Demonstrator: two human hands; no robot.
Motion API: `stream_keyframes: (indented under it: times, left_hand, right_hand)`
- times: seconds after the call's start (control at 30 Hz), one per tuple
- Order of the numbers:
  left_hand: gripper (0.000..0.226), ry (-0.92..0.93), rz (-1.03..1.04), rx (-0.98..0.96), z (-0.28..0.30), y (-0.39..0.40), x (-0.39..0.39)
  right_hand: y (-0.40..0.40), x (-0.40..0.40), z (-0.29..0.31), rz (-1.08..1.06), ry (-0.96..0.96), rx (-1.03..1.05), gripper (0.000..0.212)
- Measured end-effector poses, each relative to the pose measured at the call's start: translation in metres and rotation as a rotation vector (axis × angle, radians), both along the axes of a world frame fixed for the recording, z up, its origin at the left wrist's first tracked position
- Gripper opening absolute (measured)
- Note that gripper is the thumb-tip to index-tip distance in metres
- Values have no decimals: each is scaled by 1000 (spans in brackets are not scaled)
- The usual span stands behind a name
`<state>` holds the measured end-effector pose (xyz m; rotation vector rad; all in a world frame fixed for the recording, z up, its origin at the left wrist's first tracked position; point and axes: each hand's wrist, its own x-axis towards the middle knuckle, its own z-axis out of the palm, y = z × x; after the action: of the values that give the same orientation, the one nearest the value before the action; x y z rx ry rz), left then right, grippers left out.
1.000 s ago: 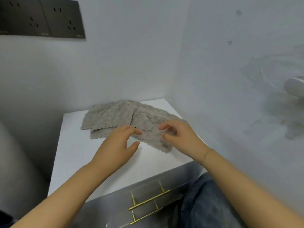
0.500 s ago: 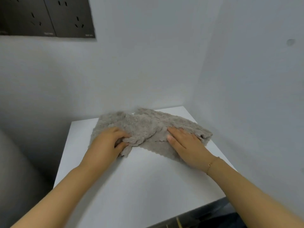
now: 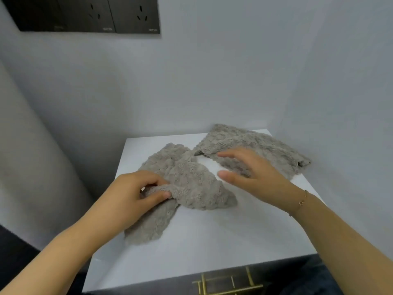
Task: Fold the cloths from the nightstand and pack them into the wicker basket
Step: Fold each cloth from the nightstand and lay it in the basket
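Two fluffy grey-beige cloths lie on the white nightstand top (image 3: 212, 241). The nearer cloth (image 3: 191, 184) is rumpled and stretches from the middle toward the front left. My left hand (image 3: 131, 194) pinches a fold of it between thumb and fingers. The farther cloth (image 3: 261, 145) lies by the back right corner against the wall. My right hand (image 3: 255, 173) is spread with straight fingers just above that cloth's near edge and holds nothing. No wicker basket is in view.
Walls close in behind and on the right of the nightstand. A dark socket panel (image 3: 89, 13) hangs on the back wall. Brass drawer handles (image 3: 229, 284) show below the front edge. A grey upholstered surface (image 3: 25, 167) stands to the left.
The pile has been split: my left hand dragged one cloth toward the front left. My right hand lifted off the other cloth, which stays at the back right.
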<state>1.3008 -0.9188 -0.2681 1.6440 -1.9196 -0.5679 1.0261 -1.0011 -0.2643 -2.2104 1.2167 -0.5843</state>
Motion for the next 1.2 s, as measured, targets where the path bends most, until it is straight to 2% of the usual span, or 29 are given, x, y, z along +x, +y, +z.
stream_keyframes:
  times: [0.07,0.13,0.2,0.27,0.37,0.43,0.5,0.57,0.7,0.9,0.97,1.07,1.13,1.2]
  left_hand:
    - [6,71,51,-25,3,1,0]
    - [8,131,82,-12,5,2,0]
    - [9,179,82,17,7,0,0]
    - [11,203,83,25,11,-3,0]
    - [8,223,88,29,19,-6,5]
    - [7,231,66,69,25,-7,11]
    - [13,213,52,110,28,-7,18]
    - [12,175,62,115,28,-7,25]
    - [4,94,163,78,27,-11,40]
    - [23,140,380,94,27,-24,54]
    - [22,256,438,93,26,-30,53]
    - [19,663,424,110,31,-41,40]
    - [19,895,375,-27,36,-48,30]
    - [18,900,363,-261,45,-51,25]
  right_hand:
    - [23,17,0,161,45,73,83]
    - [33,30,-18,190,158,-56,97]
    - [31,36,-34,116,160,-157,86]
    - [28,36,-33,7,89,-210,62]
    - [24,28,-19,-128,-47,-186,35]
    - [23,22,-7,-186,-252,-78,22]
    - [23,17,5,-198,-528,108,18]
    - [21,13,15,-218,-695,225,12]
    - [13,10,25,-305,-796,257,8]
    - [-11,24,30,-396,-868,299,17]
    - [-22,33,31,-448,-976,348,16]
    - [-36,44,34,-463,-1126,363,12]
    - [-40,50,40,-424,-1225,332,12]
    - [-40,55,50,-344,-1359,300,12]
